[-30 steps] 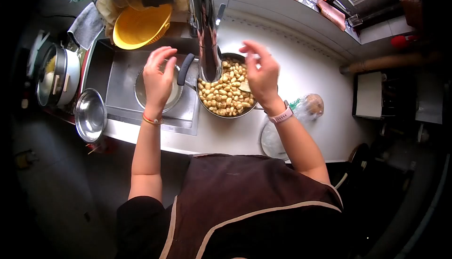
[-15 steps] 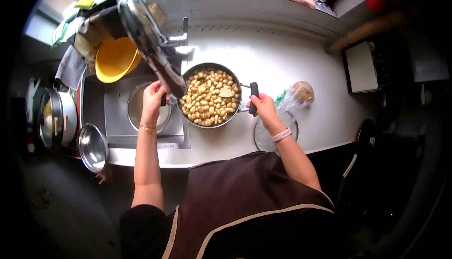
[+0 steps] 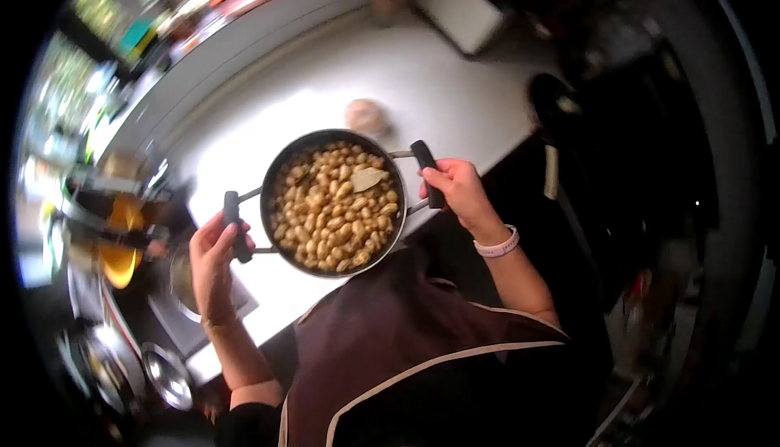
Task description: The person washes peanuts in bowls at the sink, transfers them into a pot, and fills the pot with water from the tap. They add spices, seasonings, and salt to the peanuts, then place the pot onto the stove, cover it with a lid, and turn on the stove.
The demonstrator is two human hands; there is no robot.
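A round pot (image 3: 294,148) full of unshelled peanuts (image 3: 329,219) is held up in front of my apron, over the front part of the counter. A pale leaf that looks like a bay leaf (image 3: 367,178) lies on top of the peanuts. My left hand (image 3: 211,256) is closed around the black grip of the left handle. On the other side, my right hand (image 3: 461,191) grasps the right handle's black grip. The pot's underside is out of sight. Just beyond its far rim sits a round brownish item (image 3: 366,115), blurred.
White counter (image 3: 268,106) stretches behind the pot towards a pale box-like thing (image 3: 459,10). To the left are the sink (image 3: 172,323), a yellow bowl (image 3: 122,264) and a shiny metal bowl (image 3: 168,375). The counter's front edge runs diagonally.
The pot has been carried away from beside the sink and tap, and now sits higher and closer to me. My view has turned right, and both hands have kept their hold.
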